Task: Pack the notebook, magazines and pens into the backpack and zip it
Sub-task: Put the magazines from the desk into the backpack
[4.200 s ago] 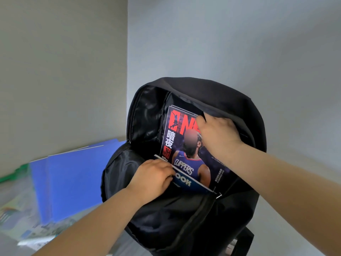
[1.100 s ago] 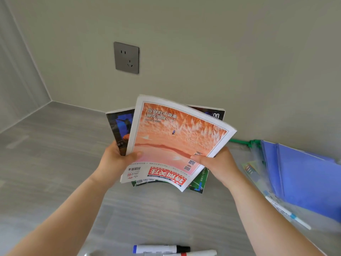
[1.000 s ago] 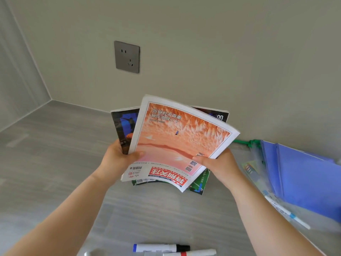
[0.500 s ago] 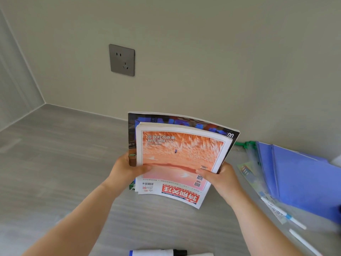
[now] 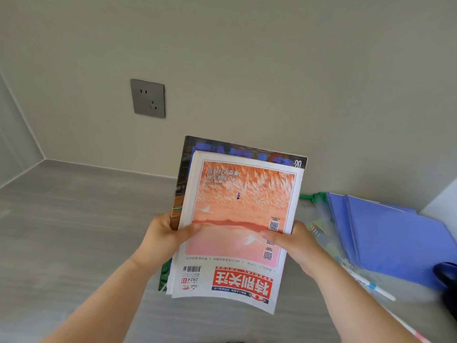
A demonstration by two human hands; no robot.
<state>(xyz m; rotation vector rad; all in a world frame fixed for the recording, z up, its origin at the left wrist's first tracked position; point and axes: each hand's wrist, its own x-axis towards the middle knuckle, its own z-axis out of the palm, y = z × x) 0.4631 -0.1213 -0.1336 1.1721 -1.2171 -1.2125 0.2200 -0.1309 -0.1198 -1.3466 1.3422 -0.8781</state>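
I hold a stack of magazines (image 5: 237, 219) upright above the grey table, an orange-covered one in front and a dark-covered one (image 5: 242, 151) behind it. My left hand (image 5: 165, 233) grips the stack's left edge, thumb across the cover. My right hand (image 5: 294, 241) grips the right edge, thumb on the cover. A black edge of the backpack (image 5: 447, 274) shows at the far right. A white pen with a blue band (image 5: 371, 285) lies to the right of my right arm.
Blue folders (image 5: 385, 233) lie stacked at the right against the wall, over clear plastic sleeves with papers (image 5: 319, 229). A grey wall socket (image 5: 148, 98) sits above the grey table (image 5: 74, 219). A white block's corner (image 5: 442, 201) stands at the far right.
Earlier both hands were in the backpack with a magazine. Over the last second the fanned magazines were squared into one stack, raised and shifted right; the markers have left the bottom of view.
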